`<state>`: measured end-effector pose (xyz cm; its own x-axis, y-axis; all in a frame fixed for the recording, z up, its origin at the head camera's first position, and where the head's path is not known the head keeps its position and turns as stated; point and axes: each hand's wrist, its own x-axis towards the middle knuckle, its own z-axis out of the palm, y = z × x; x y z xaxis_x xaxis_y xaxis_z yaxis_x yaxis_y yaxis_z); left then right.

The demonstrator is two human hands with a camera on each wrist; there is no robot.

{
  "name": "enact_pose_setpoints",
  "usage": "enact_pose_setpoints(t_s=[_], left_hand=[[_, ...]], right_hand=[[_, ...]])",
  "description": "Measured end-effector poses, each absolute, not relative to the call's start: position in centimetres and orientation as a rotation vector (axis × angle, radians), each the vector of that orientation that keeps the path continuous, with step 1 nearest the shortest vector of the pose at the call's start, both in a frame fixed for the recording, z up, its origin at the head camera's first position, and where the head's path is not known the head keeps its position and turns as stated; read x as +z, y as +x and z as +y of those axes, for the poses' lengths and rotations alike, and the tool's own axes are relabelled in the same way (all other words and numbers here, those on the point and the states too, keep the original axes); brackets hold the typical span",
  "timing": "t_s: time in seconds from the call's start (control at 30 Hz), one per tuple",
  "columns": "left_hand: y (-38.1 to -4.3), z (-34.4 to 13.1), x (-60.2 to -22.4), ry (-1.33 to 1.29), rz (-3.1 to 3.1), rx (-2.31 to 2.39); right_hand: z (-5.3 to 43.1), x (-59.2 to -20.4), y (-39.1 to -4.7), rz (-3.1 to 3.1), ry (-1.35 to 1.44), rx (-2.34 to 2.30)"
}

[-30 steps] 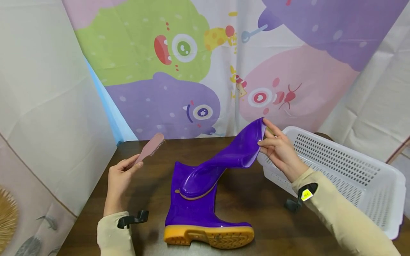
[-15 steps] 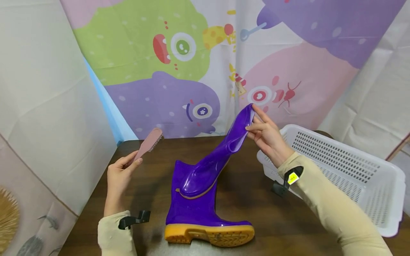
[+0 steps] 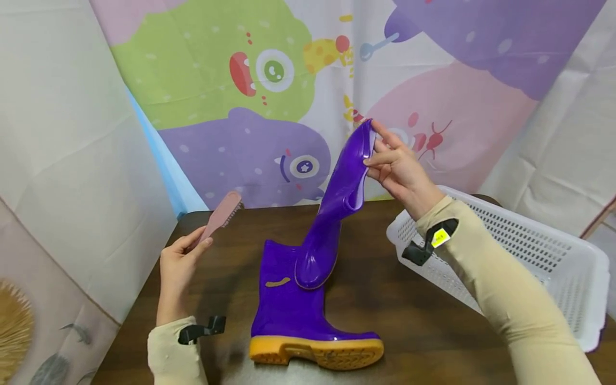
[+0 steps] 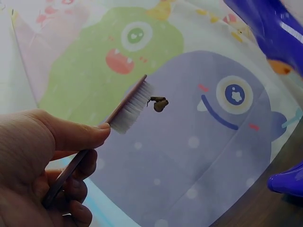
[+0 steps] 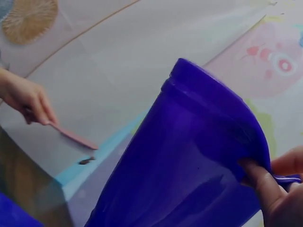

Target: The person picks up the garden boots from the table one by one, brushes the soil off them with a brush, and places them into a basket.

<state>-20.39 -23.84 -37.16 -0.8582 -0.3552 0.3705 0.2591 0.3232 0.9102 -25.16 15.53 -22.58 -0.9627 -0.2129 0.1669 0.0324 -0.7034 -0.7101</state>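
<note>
My left hand (image 3: 177, 270) holds a pink brush (image 3: 221, 215) by its handle, off to the left above the table. White bristles (image 4: 131, 111) show in the left wrist view, with a small brown clump (image 4: 159, 104) at their tips. On the right, my right hand (image 3: 406, 174) pinches the top rim of a purple rain boot (image 3: 344, 174), thumb and fingers on either side. That boot slants upward, its toe overlapping a second purple boot (image 3: 293, 315) in the head view. The second boot has a yellow sole facing me and a brown smear (image 3: 277, 282) on its shaft.
A white perforated plastic basket (image 3: 584, 256) stands at the right of the dark wooden table (image 3: 380, 289), partly behind my right forearm. A cartoon-printed curtain (image 3: 216, 155) hangs at the back, and pale cloth (image 3: 72, 133) encloses the left side.
My right hand has raised the boot's top upward and a little left, tilting it steeper. Its toe has shifted right, uncovering the brown smear. The left hand and brush have barely moved.
</note>
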Motion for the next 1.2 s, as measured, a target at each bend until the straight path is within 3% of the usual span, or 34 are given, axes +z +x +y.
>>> enact_pose_setpoints(t_s=[0.6,1.2], left_hand=[[-20.9,-24.4,-37.5,0.114,-2.089,-1.628],[-20.5,-24.7,-37.8,0.127,-2.093,-1.621]], right_hand=[[22.7,-14.9,-26.3,0.775,-0.360,-2.890],[28.5,-11.6,-28.6,0.572,-0.102,-3.049]])
